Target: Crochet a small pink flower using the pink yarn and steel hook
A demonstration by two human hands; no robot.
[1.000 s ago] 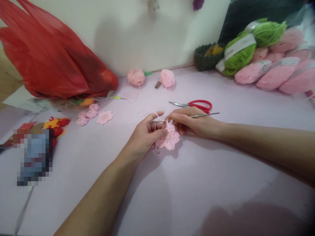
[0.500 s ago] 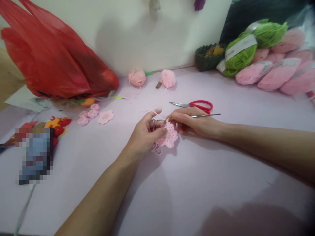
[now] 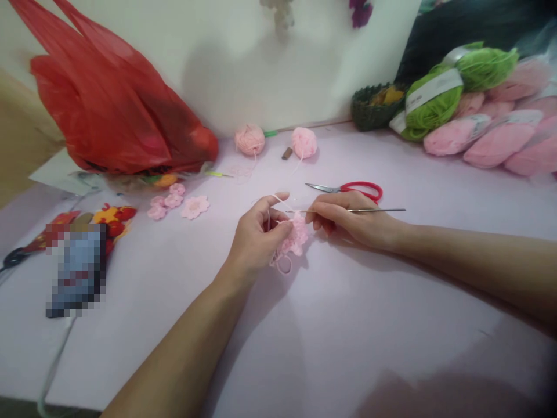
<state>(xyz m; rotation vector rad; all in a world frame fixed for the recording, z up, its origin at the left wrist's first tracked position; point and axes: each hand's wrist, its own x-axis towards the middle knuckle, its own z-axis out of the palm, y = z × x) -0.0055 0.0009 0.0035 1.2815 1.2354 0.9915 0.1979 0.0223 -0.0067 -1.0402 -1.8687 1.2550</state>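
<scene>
Between thumb and fingers, my left hand pinches a pink crochet flower with a scalloped edge. Pink yarn runs over the raised left index finger, and a loose loop of it hangs below. My right hand grips a thin metal crochet hook like a pen. The hook's tip points left, at the top edge of the flower by the yarn. Just behind the right hand lie scissors with red handles.
Two pink yarn balls sit by the wall. Finished pink flowers lie at left, before a red plastic bag. Green yarn skeins, pink skeins and a dark basket stand at back right. A blurred-out object lies left.
The right hand and hook have drawn a little to the right, away from the left hand. The flower has turned slightly in the left fingers. The whole view has shifted slightly.
</scene>
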